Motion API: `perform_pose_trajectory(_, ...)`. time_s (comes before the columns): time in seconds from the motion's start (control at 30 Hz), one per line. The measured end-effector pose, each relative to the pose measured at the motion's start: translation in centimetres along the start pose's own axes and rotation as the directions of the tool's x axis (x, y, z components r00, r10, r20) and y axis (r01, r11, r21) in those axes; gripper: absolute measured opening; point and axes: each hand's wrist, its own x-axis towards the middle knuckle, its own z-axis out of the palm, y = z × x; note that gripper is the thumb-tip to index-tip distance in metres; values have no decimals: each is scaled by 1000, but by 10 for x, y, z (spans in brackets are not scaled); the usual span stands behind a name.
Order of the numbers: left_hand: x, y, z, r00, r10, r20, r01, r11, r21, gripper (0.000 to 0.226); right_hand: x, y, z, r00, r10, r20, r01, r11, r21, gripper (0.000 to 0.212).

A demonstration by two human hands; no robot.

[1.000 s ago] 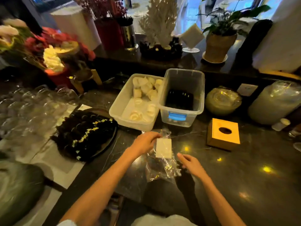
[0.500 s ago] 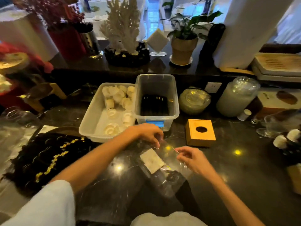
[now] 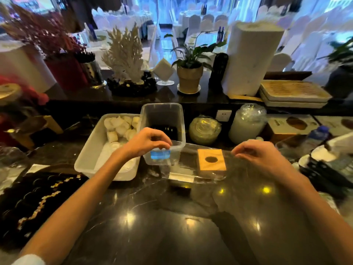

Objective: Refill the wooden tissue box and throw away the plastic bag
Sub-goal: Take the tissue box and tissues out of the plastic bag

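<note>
The wooden tissue box (image 3: 211, 160), square with a round dark hole on top, stands on the dark marble counter (image 3: 152, 226). I hold a clear plastic bag (image 3: 193, 169) stretched out in front of it. My left hand (image 3: 147, 142) pinches the bag's left top corner and my right hand (image 3: 257, 155) pinches its right top corner. A white label or tissue piece (image 3: 181, 177) shows at the bag's lower edge. The box is seen through the plastic.
Behind stand a white tub of rolled towels (image 3: 107, 150) and a clear bin (image 3: 164, 131). Dark items on a tray (image 3: 36, 199) lie at left. Wrapped jars (image 3: 246, 123), boxes and dishes (image 3: 321, 159) crowd the right.
Both hands lifted the bag off the counter and pulled apart, spreading it wide in front of the wooden box. The camera tilted upward.
</note>
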Motion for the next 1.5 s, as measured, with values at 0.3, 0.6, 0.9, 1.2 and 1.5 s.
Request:
perform_pose_trajectory(0.3,-111,88,31,982,11,-189,-56,971,-232,30,-90,6,-81,959,-284,-22,284,959,23,22)
perform_pose_trajectory(0.6,-49,22,155,960,-235,-149,184,938,-294,12,-74,92,-9,975,218,32,-217,976,-23,24)
perform_pose_trajectory(0.9,-31,24,181,970,-200,-137,154,945,-288,13,-8,25,61,942,-161,296,228,950,-211,55)
perform_pose_trajectory(1.2,-25,14,159,920,-278,-277,179,925,-335,12,-12,109,-10,908,200,367,32,843,-537,21)
perform_pose_trajectory(1.5,-45,61,177,928,-143,-343,80,978,-193,14,-33,95,-1,783,606,144,-619,735,275,81)
